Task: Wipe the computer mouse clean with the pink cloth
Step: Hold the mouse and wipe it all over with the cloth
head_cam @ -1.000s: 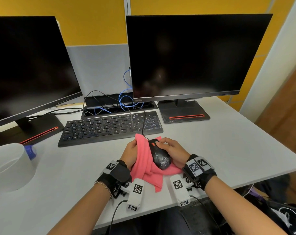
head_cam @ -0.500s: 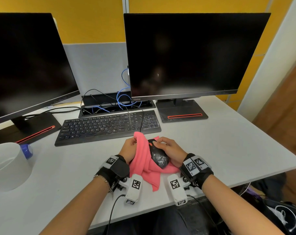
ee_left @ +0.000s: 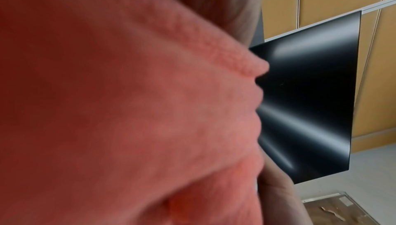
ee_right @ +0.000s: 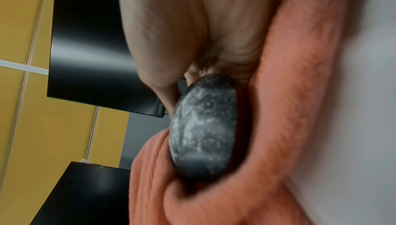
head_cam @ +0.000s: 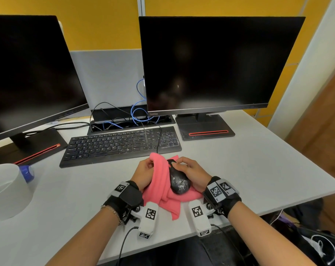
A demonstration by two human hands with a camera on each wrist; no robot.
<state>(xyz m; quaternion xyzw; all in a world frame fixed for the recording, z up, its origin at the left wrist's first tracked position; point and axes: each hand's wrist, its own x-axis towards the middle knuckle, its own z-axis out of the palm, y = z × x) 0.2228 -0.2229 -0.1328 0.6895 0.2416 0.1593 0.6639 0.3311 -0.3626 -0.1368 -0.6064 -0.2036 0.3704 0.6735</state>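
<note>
A black computer mouse (head_cam: 179,181) smeared with white dust lies on the pink cloth (head_cam: 162,191) near the desk's front edge. My right hand (head_cam: 189,172) grips the mouse from its right side, fingers curled over the front. My left hand (head_cam: 145,172) holds a raised fold of the cloth against the mouse's left side. In the right wrist view the dusty mouse (ee_right: 203,127) sits between pink cloth (ee_right: 289,110) folds. The pink cloth (ee_left: 128,110) fills most of the left wrist view and hides the left fingers.
A black keyboard (head_cam: 120,145) lies just behind the hands, and the mouse cable (head_cam: 158,143) runs over it. Two dark monitors (head_cam: 218,64) stand at the back. A white cup (head_cam: 7,191) sits at the left. The desk edge (head_cam: 277,208) is close on the right.
My left hand has brought the cloth fold closer against the mouse's left side. The right hand keeps its grip and the mouse stays in place.
</note>
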